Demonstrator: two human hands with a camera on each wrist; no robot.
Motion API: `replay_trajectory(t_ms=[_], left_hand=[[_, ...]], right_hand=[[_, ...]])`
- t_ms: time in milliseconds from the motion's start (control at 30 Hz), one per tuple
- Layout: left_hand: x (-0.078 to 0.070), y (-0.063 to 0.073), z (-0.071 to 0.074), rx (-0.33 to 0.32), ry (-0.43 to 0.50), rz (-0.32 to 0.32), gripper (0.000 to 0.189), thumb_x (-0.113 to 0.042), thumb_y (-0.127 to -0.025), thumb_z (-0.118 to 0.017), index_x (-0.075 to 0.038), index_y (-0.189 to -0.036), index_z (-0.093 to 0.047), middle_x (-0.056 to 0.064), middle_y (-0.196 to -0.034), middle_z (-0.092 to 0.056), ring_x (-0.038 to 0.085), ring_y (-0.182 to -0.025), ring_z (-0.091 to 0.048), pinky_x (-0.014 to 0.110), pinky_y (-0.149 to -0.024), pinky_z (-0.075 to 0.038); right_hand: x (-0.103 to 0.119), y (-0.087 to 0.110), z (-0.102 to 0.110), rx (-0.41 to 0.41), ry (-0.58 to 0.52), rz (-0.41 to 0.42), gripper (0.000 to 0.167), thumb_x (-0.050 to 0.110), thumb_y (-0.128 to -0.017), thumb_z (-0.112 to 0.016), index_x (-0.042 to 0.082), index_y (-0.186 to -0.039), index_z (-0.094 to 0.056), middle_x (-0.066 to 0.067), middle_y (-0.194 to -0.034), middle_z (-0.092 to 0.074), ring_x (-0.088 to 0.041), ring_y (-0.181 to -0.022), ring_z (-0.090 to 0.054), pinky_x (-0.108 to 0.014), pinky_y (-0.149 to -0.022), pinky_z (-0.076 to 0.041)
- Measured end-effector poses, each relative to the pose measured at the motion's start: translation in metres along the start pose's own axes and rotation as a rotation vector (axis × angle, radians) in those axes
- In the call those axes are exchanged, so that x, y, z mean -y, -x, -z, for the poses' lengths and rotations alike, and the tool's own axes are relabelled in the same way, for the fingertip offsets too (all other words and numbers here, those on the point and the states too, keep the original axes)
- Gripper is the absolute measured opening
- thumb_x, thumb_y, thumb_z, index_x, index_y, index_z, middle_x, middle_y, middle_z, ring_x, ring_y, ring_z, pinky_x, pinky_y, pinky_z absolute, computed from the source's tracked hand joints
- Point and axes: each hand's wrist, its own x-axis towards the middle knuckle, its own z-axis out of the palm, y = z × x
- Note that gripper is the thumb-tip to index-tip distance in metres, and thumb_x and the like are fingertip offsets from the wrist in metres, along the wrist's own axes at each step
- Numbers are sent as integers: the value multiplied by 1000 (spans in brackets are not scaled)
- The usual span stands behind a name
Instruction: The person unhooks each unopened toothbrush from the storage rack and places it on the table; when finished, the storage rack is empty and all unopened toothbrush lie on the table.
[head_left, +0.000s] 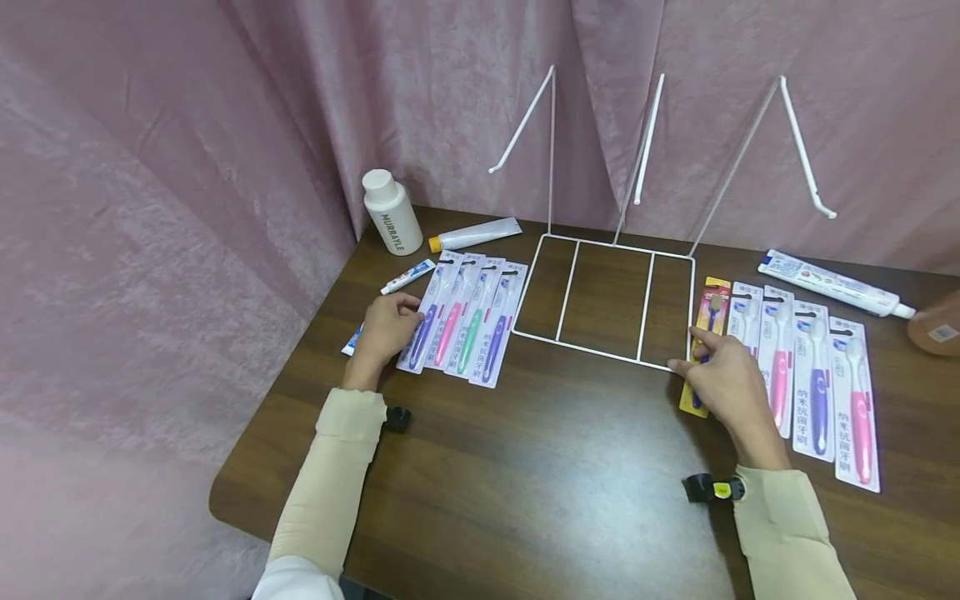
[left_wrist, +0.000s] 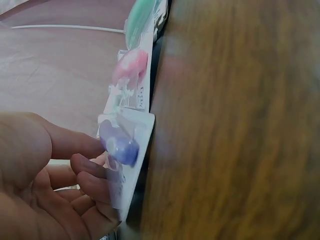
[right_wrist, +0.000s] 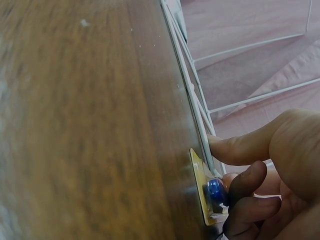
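Note:
At the left, my left hand (head_left: 387, 327) has its fingers bent at the outer edge of the leftmost packaged toothbrush (head_left: 422, 337), a purple one. Thumb and fingertips meet that blister pack (left_wrist: 131, 175) beside its handle end. Pink, green and purple packaged toothbrushes (head_left: 470, 337) lie overlapping beside it. Across the table, my right hand (head_left: 723, 375) grips a yellow-and-red packaged toothbrush (head_left: 714, 287) with a dark blue handle (right_wrist: 216, 192). Its thumb reaches past the pack to the white wire rack (head_left: 600, 352). More pink and purple packaged toothbrushes (head_left: 819, 375) lie right of that hand.
The rack's uprights rise into white hooks (head_left: 806, 150) before a pink curtain (head_left: 465, 100). A white bottle (head_left: 397, 221), a yellow-capped tube (head_left: 480, 233) and small toothpaste tubes (head_left: 407, 277) are at left. A larger toothpaste tube (head_left: 832, 282) and a brown container (head_left: 937, 325) stand right.

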Motion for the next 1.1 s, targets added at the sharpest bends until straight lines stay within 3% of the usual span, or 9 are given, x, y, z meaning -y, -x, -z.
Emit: replay_trajectory(t_ms=[333, 567, 767, 867, 1000, 1100], left_hand=[[2, -1, 0, 7, -10, -12, 33, -28, -106, -78, -11, -134, -81, 6, -105, -84, 22, -88, -76, 36, -75, -61], [-40, 28, 4, 0, -36, -39, 35, -21, -107, -74, -1, -136, -78, 12, -105, -81, 20, -85, -71, 35, -75, -57], [-14, -1, -5, 30, -31, -66, 37, -28, -106, -80, -9, -137, -79, 6, -101, -80, 20, -85, -72, 34, -75, -58], [-8, -5, -4, 41, -38, -80, 38, -30, -105, -80, -10, -137, -78, 5, -102, -80, 19, -87, -73, 34, -77, -59], [-20, 13, 3, 0, -21, -127, 39, -27, -103, -80, -6, -136, -78, 4, -97, -80, 17, -82, -71, 32, -73, -56], [-50, 45, 11, -43, -12, -149, 39, -22, -106, -75, 0, -138, -76, 12, -104, -79, 25, -89, -70, 38, -79, -57]], right_hand=[[1, 1, 2, 0, -8, 1, 75, 21, -101, -83, -12, -162, -53, -33, -131, -72, -41, -101, -69, -33, -68, -48], [-3, 5, 3, -8, -22, -23, 76, 21, -102, -83, -12, -163, -52, -33, -133, -71, -39, -100, -69, -33, -67, -49], [-4, 9, 4, -17, -26, -35, 75, 21, -103, -82, -11, -163, -52, -33, -133, -69, -39, -100, -69, -33, -67, -50], [-5, 9, 4, -23, -16, -30, 75, 22, -103, -82, -12, -163, -53, -34, -133, -71, -41, -103, -69, -33, -69, -49], [-5, 7, 1, -24, -7, -19, 75, 23, -101, -84, -11, -162, -54, -33, -133, -72, -43, -107, -68, -34, -73, -47], [-6, 2, -2, -16, -4, -17, 75, 24, -101, -83, -10, -162, -54, -32, -133, -72, -39, -103, -68, -35, -73, -48]])
